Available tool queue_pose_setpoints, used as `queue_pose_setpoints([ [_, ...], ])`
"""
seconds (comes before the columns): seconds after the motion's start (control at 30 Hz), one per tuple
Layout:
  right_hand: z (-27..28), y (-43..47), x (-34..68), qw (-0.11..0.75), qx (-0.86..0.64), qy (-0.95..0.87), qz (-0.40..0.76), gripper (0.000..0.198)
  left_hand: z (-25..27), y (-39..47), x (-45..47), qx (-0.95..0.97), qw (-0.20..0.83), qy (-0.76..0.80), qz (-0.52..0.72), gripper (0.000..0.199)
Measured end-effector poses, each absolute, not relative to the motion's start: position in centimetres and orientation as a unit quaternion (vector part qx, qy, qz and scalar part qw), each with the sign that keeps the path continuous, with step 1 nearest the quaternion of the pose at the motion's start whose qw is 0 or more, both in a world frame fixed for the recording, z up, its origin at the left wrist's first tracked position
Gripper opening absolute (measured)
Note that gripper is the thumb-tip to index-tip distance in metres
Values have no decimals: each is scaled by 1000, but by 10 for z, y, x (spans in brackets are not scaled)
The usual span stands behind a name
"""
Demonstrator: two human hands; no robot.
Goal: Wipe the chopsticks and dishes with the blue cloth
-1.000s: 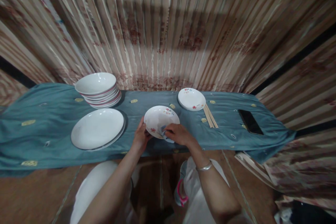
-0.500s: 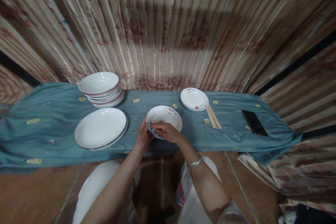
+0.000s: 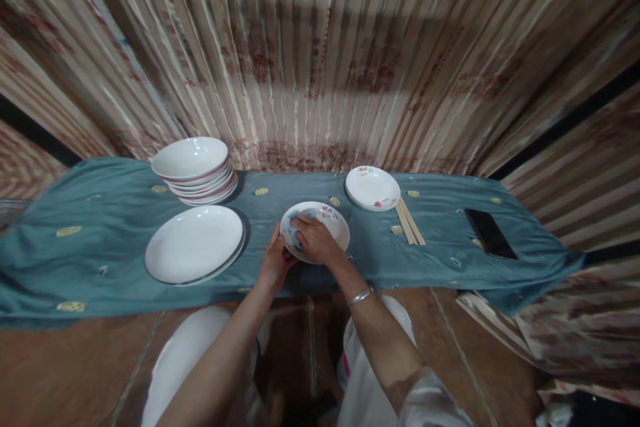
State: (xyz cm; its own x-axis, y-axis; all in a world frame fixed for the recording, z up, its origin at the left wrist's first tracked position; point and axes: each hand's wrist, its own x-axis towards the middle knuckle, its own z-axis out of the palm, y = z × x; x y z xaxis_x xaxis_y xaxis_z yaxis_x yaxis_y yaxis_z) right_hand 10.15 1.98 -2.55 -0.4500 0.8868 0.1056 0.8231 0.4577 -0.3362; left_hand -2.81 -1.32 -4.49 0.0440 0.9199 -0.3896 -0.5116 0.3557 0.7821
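A white plate (image 3: 336, 230) with small flowers near its rim is in front of me, at the table's near side. My left hand (image 3: 275, 259) grips its left edge, fingers partly hidden beneath the rim. Over the plate's inner surface, my right hand (image 3: 314, 239) presses a bluish cloth (image 3: 293, 232), most of it under the fingers. Left of these lie large white oval plates (image 3: 195, 247), stacked. Beyond my right hand stands a small stack of flowered plates (image 3: 373, 188).
White bowls (image 3: 190, 159) sit on a pile of dishes at the back left. Wooden chopsticks (image 3: 411, 221) lie beside the flowered stack, and a black phone (image 3: 490, 233) is farther right. A teal cloth (image 3: 280, 187) covers the table; a patterned curtain (image 3: 310, 67) hangs behind.
My right hand has moved with the cloth from the plate's near left rim up and inward over its surface. My left hand keeps its hold on the edge.
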Motion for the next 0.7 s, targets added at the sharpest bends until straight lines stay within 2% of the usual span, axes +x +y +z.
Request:
queue_pose_setpoints([
  [0.33, -30, 22, 121, 73, -593, -799, 71, 39, -47, -12, -29, 224, 689, 455, 517, 64],
  [0.5, -26, 12, 134, 87, -577, -808, 85, 37, -47, -11, -28, 237, 683, 454, 521, 62],
  [0.7, -22, -6, 147, 121, -553, -808, 162, 35, -44, -12, -28, 234, 684, 456, 519, 62],
])
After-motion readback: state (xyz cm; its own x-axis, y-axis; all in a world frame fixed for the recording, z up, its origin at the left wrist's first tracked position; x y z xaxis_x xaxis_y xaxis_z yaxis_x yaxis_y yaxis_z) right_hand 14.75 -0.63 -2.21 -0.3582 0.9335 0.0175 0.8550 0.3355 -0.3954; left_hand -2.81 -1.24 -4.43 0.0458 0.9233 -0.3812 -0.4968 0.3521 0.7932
